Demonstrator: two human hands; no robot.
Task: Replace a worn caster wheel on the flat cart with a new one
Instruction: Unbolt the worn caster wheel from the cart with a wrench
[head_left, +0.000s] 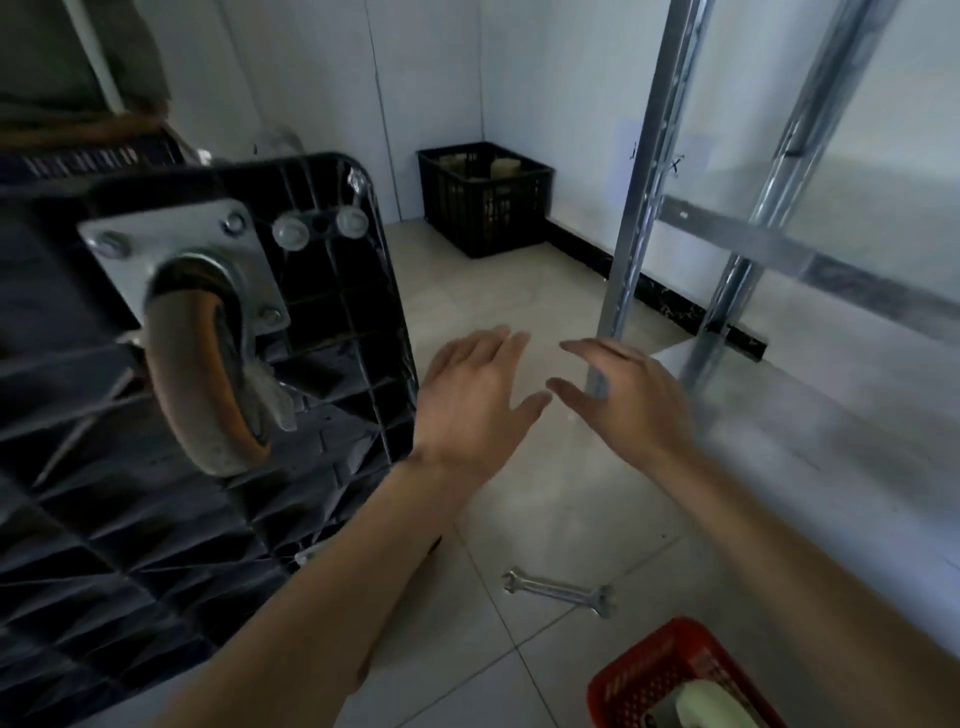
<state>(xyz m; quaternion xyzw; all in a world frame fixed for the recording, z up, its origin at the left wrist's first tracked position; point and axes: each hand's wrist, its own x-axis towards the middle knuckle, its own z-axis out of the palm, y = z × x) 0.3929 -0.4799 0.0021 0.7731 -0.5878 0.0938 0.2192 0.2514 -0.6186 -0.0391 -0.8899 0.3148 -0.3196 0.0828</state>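
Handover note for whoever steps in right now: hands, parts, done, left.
Left hand: open, holding nothing, in the air beside the cart's edge.
Right hand: open, empty, in front of the metal rack post.
Flat cart: tipped up, underside facing the camera.
Worn caster wheel: on its mounting plate, bolts visible at the corners.
Wrench: lying on the floor tiles, untouched.
Red basket: bottom right, with a pale object inside, possibly the new wheel; cannot confirm.
Done: cart tipped up.
Left: pick up wrench, unbolt old caster, fit the new one.
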